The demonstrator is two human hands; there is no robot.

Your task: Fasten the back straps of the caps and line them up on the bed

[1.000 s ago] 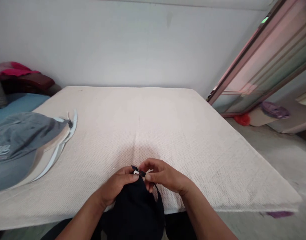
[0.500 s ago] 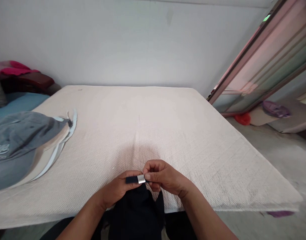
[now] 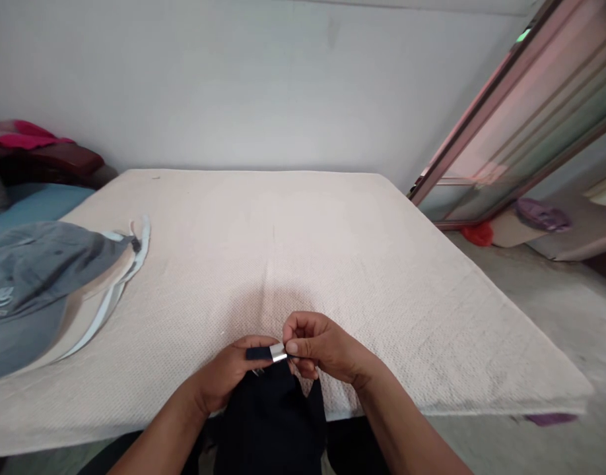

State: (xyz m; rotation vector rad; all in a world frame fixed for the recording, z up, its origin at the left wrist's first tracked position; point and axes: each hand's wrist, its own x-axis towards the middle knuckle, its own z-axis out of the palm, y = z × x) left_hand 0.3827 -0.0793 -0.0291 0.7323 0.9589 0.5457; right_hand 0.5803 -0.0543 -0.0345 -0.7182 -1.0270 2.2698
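A black cloth article, apparently a cap (image 3: 278, 422), hangs at the table's near edge, its full shape partly hidden against dark clothing. Its dark strap (image 3: 258, 353) runs through a silver metal buckle (image 3: 278, 352). My left hand (image 3: 234, 369) is closed on the cap and strap, left of the buckle. With thumb and fingers pinched together, my right hand (image 3: 317, 346) grips the strap at the buckle's right edge. The strap's end inside those fingers is hidden.
Grey and pale caps (image 3: 50, 290) lie overlapped at the left of the cream-covered table (image 3: 293, 231). A wall (image 3: 234, 86) rises behind it. Beyond the right side are a sliding door (image 3: 505, 132) and a red bag (image 3: 478, 233) on the floor.
Both hands hold nearly the same place at the buckle. The buckle and strap tilt slightly more, right end up, and the view has shifted a little.
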